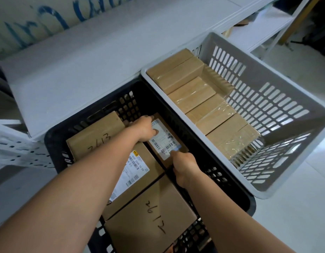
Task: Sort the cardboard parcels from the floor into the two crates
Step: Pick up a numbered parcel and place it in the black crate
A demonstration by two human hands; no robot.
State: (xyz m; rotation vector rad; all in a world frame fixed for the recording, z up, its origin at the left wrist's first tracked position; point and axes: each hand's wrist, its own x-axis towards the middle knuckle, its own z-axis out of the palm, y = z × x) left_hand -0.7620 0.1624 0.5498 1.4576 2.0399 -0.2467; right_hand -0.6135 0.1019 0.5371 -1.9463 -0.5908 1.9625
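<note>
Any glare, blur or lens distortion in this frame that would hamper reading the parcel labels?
Head view: wide-angle bending curves the grey slotted plastic crate and white shelf edges; clear tape on its brown parcels shows mild glare; the black plastic crate's interior is dark; the white barcode label is soft, partly covered by the left hand and right hand.

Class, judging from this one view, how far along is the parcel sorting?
Done: a row of taped parcels fills the grey crate, and three lie in the black crate. In hand: both hands, left and right, set a labelled parcel into the black crate. Left: unknown; no floor parcels are in view.
</note>
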